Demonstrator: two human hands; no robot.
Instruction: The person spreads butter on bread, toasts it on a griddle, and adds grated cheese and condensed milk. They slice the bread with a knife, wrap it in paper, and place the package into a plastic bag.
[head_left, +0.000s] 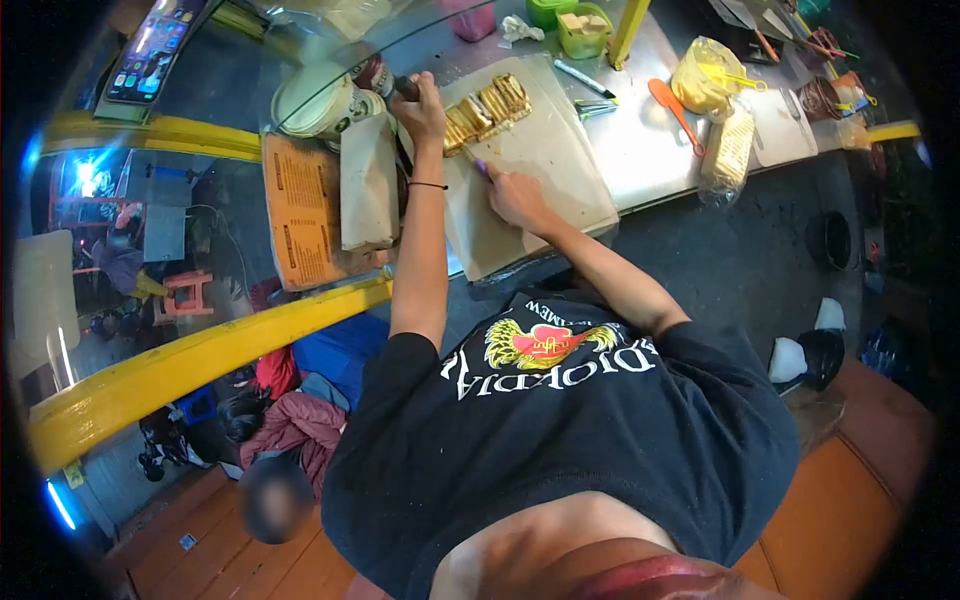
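On the tan board lies filled toast, cut across into several narrow strips. At its left end, my left hand is closed around a black handle; the tool's other end is hidden. From the near side my right hand reaches toward the toast's lower edge, index finger forward and the other fingers folded. A purple spot shows at its fingertip, and I cannot tell what it holds. Just left of my left forearm lies a long wrapped block. A can stands behind my left hand.
A white tub and an orange printed menu are at left. Rightward lie a marker, an orange-red spoon, a yellow bag-lined container and bagged bread. A yellow rail borders the left; people sit beyond it.
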